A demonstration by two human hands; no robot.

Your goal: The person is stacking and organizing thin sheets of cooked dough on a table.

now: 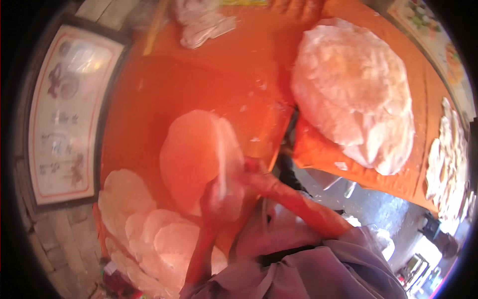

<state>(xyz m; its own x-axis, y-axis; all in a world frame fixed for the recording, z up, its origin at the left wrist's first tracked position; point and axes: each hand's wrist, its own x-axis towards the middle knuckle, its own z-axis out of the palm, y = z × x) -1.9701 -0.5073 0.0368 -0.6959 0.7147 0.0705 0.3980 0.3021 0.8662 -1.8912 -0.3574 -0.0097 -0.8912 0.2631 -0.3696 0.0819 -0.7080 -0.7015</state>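
Note:
A round, thin sheet of dough (188, 157) lies on the orange tabletop (209, 82) in front of me. A pale raised strip (222, 157) runs along its right part; blur hides whether it is a fold of dough or a thin rolling pin. My left hand (216, 200) is at the sheet's near edge, at the lower end of that strip. At the sheet's right edge is my right hand (255, 173), with its fingers bent. Both hands are smeared by motion, so their grip on the dough is unclear.
Overlapping dough rounds (175, 239) lie at the lower left. Large flatbreads (347, 78) are piled on a second orange surface at the right, across a gap. Beyond them sit pale strips (446, 160). A crumpled cloth or bag (203, 28) lies at the back; a framed sign (74, 116) bears writing.

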